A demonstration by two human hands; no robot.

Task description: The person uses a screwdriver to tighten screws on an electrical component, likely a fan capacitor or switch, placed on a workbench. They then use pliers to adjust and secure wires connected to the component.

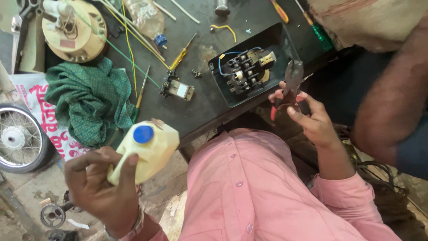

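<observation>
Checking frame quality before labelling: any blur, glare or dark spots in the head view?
Head view: even daylight, no hard glare; the pale yellow plastic jug with blue cap in the left hand is soft; the red-handled pliers in the right hand are slightly smeared; the dark metal switch box is sharp.

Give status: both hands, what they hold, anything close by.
Left hand grips pale yellow jug, blue cap on. Right hand holds red-handled pliers by black switch box. Another person's forearm close on right.
</observation>
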